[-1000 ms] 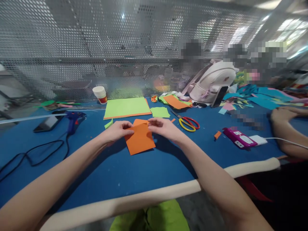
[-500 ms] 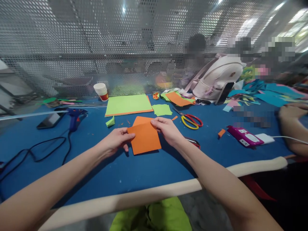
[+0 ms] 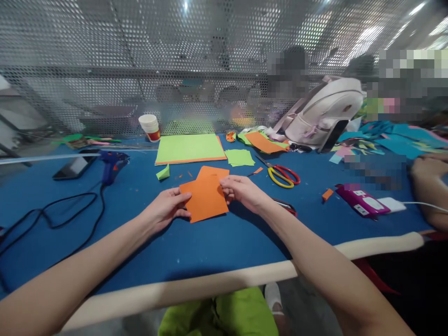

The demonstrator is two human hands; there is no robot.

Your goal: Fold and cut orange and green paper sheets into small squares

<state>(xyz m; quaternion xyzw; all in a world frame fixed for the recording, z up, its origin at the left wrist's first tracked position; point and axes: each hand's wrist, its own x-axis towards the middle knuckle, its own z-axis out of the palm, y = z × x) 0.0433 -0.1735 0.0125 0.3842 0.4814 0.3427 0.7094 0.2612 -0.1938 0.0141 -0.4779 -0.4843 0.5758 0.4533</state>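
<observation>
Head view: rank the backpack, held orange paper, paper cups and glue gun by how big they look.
1. Backpack
2. Held orange paper
3. Paper cups and glue gun: too alike to rank

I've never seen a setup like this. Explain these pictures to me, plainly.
There is no machine here: you see a person's two bare hands, filmed by one camera worn on the head, looking forward and down. The left hand pinches the left edge of an orange paper; the right hand has its fingers at the right edge. More orange paper shows behind. On the blue table lie a blue glue gun, a large green sheet, smaller green papers and scissors. At right is another person's arm.
</observation>
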